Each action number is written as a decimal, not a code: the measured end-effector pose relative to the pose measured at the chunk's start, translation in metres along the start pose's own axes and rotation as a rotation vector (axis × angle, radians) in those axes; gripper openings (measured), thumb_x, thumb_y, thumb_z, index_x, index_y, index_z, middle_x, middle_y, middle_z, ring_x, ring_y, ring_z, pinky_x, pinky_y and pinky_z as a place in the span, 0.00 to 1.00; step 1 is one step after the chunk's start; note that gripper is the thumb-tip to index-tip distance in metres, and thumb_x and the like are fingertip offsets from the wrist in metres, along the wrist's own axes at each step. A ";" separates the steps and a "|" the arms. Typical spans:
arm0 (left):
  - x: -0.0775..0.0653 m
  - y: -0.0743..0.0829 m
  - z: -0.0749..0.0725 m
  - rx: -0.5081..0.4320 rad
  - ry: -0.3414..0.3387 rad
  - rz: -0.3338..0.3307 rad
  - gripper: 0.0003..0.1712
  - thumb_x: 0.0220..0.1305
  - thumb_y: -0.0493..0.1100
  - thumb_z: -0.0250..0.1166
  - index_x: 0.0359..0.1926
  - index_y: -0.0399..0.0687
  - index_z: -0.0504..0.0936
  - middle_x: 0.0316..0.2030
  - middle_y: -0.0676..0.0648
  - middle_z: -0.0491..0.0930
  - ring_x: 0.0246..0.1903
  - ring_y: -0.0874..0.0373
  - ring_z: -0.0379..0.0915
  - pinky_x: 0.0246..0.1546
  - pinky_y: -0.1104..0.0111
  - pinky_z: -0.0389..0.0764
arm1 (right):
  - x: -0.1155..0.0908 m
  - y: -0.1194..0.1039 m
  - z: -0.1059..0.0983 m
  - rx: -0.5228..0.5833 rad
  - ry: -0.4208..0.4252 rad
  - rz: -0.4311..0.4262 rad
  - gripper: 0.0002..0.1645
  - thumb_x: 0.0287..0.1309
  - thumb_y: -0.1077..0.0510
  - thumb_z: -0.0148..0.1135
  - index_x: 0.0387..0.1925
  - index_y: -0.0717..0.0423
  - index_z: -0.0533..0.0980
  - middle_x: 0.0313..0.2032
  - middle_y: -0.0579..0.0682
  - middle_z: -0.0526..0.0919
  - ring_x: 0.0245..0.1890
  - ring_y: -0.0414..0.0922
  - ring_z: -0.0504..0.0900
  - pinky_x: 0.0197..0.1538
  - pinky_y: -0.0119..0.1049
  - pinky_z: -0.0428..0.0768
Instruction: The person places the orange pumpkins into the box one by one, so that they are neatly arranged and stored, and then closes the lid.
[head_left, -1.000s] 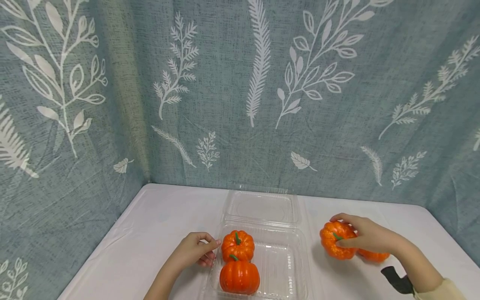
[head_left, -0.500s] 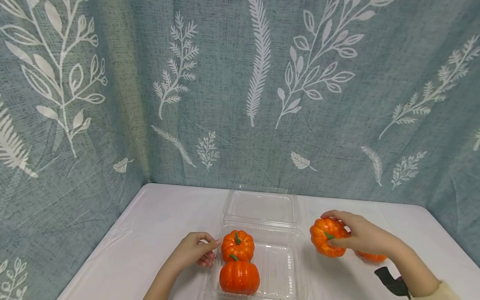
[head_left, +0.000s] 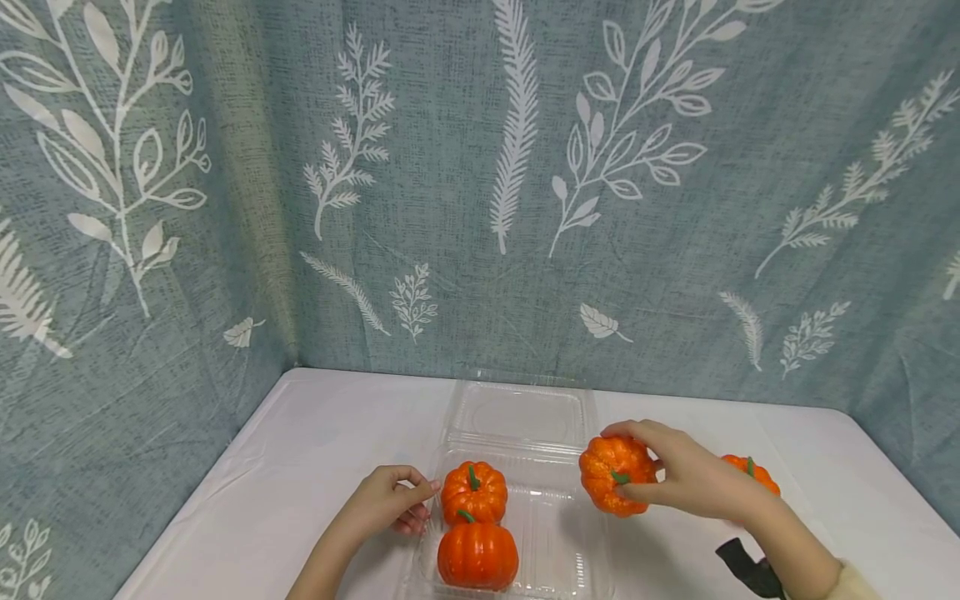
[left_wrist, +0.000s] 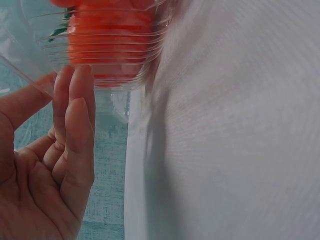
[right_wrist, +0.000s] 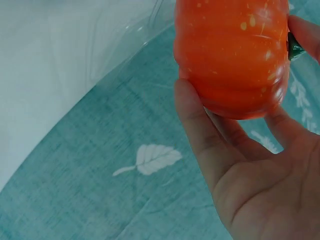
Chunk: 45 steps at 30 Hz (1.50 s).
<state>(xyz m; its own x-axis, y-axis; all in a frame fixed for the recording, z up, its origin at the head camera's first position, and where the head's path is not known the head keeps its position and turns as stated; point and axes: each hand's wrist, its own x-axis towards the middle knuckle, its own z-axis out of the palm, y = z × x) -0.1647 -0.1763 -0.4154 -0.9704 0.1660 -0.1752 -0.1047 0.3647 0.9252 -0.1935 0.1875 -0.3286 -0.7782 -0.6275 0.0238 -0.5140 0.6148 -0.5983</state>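
My right hand grips a small orange pumpkin with a green stem, held in the air over the right edge of a clear plastic clamshell box. Two more pumpkins sit in the box's left half, one at the back and one at the front. My left hand rests against the box's left wall, its fingers touching the plastic beside the back pumpkin. The box's lid lies open behind it.
Another orange pumpkin sits on the white table behind my right forearm. A teal curtain with white leaf prints closes off the back and left side. A dark strap shows at my right wrist.
My right hand has carried its pumpkin leftward from beside the loose pumpkin to the box's right edge, uncovering the loose pumpkin. The left hand has stayed put.
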 end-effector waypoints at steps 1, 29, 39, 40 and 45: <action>0.000 0.000 0.000 0.001 0.001 0.000 0.19 0.60 0.49 0.62 0.32 0.32 0.76 0.16 0.50 0.78 0.14 0.62 0.75 0.18 0.69 0.79 | 0.001 -0.001 0.001 -0.012 0.006 -0.014 0.29 0.51 0.47 0.66 0.55 0.43 0.68 0.48 0.40 0.75 0.43 0.38 0.74 0.41 0.32 0.78; -0.001 -0.001 0.000 -0.001 0.004 0.001 0.20 0.60 0.50 0.63 0.32 0.33 0.76 0.15 0.49 0.78 0.14 0.63 0.75 0.18 0.68 0.79 | 0.020 -0.010 0.040 -0.036 0.058 -0.075 0.30 0.50 0.48 0.67 0.56 0.42 0.68 0.50 0.46 0.73 0.44 0.42 0.75 0.43 0.32 0.78; -0.001 0.000 0.000 0.006 -0.001 0.004 0.18 0.61 0.48 0.61 0.32 0.33 0.76 0.16 0.49 0.78 0.14 0.62 0.75 0.18 0.69 0.79 | 0.025 -0.009 0.050 -0.053 0.068 -0.063 0.31 0.49 0.52 0.68 0.56 0.45 0.68 0.49 0.47 0.73 0.43 0.42 0.75 0.43 0.33 0.78; -0.001 0.000 0.000 0.008 -0.001 0.006 0.18 0.61 0.48 0.61 0.32 0.33 0.76 0.16 0.49 0.78 0.14 0.62 0.75 0.18 0.69 0.79 | 0.026 -0.009 0.051 -0.057 0.069 -0.066 0.31 0.49 0.52 0.68 0.56 0.45 0.68 0.49 0.47 0.73 0.44 0.42 0.75 0.43 0.33 0.78; -0.001 0.001 -0.001 0.013 -0.004 0.011 0.17 0.61 0.48 0.61 0.32 0.34 0.76 0.16 0.49 0.78 0.14 0.62 0.75 0.18 0.68 0.79 | 0.028 -0.008 0.056 -0.078 0.060 -0.067 0.31 0.48 0.54 0.69 0.56 0.46 0.69 0.50 0.47 0.72 0.45 0.44 0.75 0.46 0.38 0.79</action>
<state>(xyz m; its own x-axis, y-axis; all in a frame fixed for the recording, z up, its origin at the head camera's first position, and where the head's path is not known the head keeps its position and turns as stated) -0.1643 -0.1768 -0.4142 -0.9707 0.1734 -0.1662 -0.0911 0.3743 0.9228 -0.1910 0.1383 -0.3681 -0.7602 -0.6402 0.1105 -0.5901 0.6092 -0.5298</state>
